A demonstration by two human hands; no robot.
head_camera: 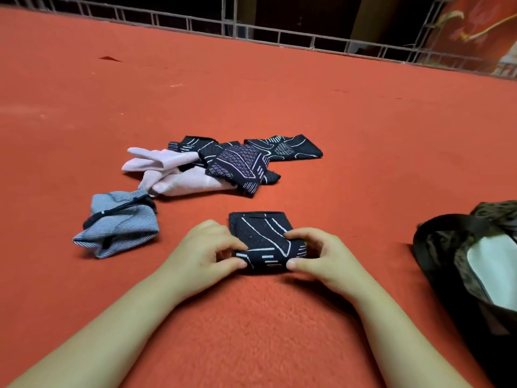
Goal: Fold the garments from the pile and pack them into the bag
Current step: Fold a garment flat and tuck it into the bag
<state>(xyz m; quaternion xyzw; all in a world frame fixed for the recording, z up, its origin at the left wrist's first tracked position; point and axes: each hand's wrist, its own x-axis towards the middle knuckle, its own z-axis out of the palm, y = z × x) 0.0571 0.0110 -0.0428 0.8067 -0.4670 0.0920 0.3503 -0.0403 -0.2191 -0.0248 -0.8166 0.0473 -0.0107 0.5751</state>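
Now both hands are on it: the left hand (pixel 201 249) and right hand (pixel 319 254) each pinch an end of the near fold of the dark patterned garment (pixel 263 239), thumbs below, fingers curled over the top. It lies flat on the red blanket (pixel 251 317), long axis running away from the person. The bag (pixel 458 256) gapes at the blanket's right edge, nearer the right hand, so I'd judge a rightward carry comes next.
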